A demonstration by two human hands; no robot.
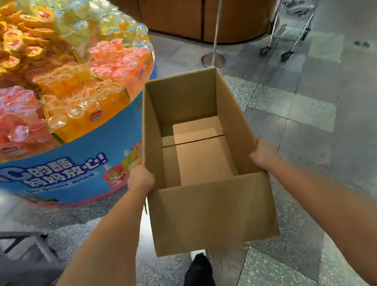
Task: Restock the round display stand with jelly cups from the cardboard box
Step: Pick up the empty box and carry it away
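Cardboard box (213, 214) held up over the floor (316, 149), left hand (140, 179) and right hand (264, 153) each gripping a side wall, fingers seemingly curled beneath. Inside bare. Just beside, round display stand (76, 163) heaped with jelly cups (74, 93).

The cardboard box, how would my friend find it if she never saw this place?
Start at the big round display stand with the blue wall, heaped with orange, pink and yellow jelly cups. Just right of it, the cardboard box is held above the floor by the left hand and right hand. It is plain brown, open-topped and empty.
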